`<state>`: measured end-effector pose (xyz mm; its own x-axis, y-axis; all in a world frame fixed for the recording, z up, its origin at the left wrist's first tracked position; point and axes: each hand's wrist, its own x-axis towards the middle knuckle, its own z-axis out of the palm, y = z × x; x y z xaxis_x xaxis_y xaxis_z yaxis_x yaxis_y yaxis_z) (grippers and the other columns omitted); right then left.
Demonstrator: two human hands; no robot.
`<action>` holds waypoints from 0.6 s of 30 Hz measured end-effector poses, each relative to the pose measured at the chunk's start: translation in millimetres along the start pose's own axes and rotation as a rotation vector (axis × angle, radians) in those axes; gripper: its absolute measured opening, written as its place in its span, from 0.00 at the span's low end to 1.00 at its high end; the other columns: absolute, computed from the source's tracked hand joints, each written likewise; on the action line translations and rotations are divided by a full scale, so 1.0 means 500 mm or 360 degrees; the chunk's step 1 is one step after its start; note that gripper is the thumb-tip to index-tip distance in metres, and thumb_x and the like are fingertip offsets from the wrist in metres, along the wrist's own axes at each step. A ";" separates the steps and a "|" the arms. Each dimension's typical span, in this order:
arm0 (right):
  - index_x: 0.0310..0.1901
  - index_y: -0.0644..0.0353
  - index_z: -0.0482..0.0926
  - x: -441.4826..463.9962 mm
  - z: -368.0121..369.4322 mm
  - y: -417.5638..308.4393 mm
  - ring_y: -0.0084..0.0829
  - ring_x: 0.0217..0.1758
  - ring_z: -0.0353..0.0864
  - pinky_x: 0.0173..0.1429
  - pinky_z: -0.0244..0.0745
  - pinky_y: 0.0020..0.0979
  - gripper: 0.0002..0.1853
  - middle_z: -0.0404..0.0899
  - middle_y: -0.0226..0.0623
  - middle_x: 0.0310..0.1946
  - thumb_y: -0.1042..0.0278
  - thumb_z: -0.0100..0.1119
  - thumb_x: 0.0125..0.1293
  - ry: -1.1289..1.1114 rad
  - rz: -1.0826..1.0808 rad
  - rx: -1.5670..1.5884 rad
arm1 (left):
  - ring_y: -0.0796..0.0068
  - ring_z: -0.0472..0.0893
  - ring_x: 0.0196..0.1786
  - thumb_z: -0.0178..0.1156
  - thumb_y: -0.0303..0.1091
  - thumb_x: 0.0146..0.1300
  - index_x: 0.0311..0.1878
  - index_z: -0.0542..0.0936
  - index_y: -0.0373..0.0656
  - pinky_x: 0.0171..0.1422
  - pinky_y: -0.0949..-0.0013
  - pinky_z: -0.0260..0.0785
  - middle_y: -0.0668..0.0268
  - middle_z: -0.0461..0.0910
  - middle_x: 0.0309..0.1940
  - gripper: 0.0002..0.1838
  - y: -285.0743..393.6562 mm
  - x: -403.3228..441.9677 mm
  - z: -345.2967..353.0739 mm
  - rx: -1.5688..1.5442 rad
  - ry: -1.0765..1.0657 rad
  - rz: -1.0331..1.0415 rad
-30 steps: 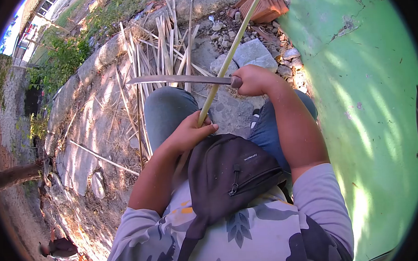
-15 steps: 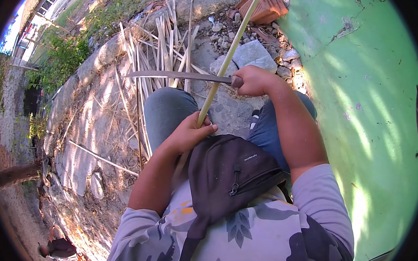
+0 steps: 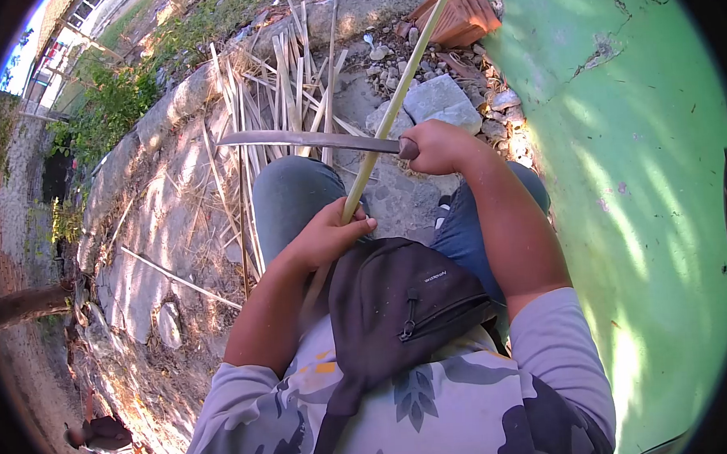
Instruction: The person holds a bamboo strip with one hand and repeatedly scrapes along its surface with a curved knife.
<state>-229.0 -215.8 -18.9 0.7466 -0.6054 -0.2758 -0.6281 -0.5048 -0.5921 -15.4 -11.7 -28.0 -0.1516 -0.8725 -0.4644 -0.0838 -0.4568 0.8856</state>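
Observation:
My left hand (image 3: 337, 232) is closed around the lower part of a long pale green bamboo strip (image 3: 411, 64), which slants up and away to the right. My right hand (image 3: 441, 146) grips the handle of a machete (image 3: 305, 139). Its long dark blade points left and crosses the strip a little above my left hand, seeming to touch it. The strip's lower end passes under my left forearm beside a black bag (image 3: 408, 299) on my chest. Both hands are near my bent knees.
Split bamboo strips (image 3: 290, 83) lie piled on the ground ahead. Grey stone blocks (image 3: 443, 105), rubble and orange bricks (image 3: 458, 18) sit beside a green painted wall (image 3: 624, 172) on the right. A person (image 3: 103, 434) is at the far lower left.
The machete and my right hand have shifted slightly down the strip, toward my body. My left hand keeps its hold in nearly the same place.

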 end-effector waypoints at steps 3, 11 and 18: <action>0.43 0.58 0.85 0.017 -0.018 0.020 0.44 0.43 0.86 0.50 0.78 0.40 0.15 0.86 0.46 0.37 0.68 0.65 0.52 -0.0076 0.0188 0.0031 | 0.85 0.70 0.31 0.70 0.41 0.66 0.44 0.72 0.45 0.33 0.75 0.64 0.75 0.72 0.31 0.16 -0.011 -0.004 -0.004 0.0015 0.0000 0.0014; 0.41 0.61 0.84 0.031 -0.006 0.048 0.42 0.40 0.85 0.47 0.77 0.39 0.14 0.85 0.45 0.35 0.68 0.66 0.52 0.0115 0.0218 0.0101 | 0.86 0.70 0.28 0.70 0.39 0.66 0.44 0.71 0.47 0.30 0.75 0.62 0.75 0.71 0.30 0.16 -0.014 0.000 -0.014 -0.0172 -0.0048 -0.0075; 0.41 0.61 0.84 0.007 -0.021 0.003 0.39 0.40 0.84 0.48 0.78 0.38 0.14 0.85 0.42 0.35 0.66 0.69 0.53 -0.0026 0.0107 0.0061 | 0.85 0.70 0.30 0.70 0.39 0.66 0.44 0.71 0.46 0.33 0.75 0.62 0.75 0.71 0.31 0.16 -0.013 0.004 -0.010 -0.0032 -0.0021 0.0035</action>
<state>-229.8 -225.3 -12.8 0.7068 -0.6269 -0.3278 -0.6681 -0.4392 -0.6006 -10.2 -11.1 -34.7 -0.1660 -0.8802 -0.4446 -0.0608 -0.4408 0.8955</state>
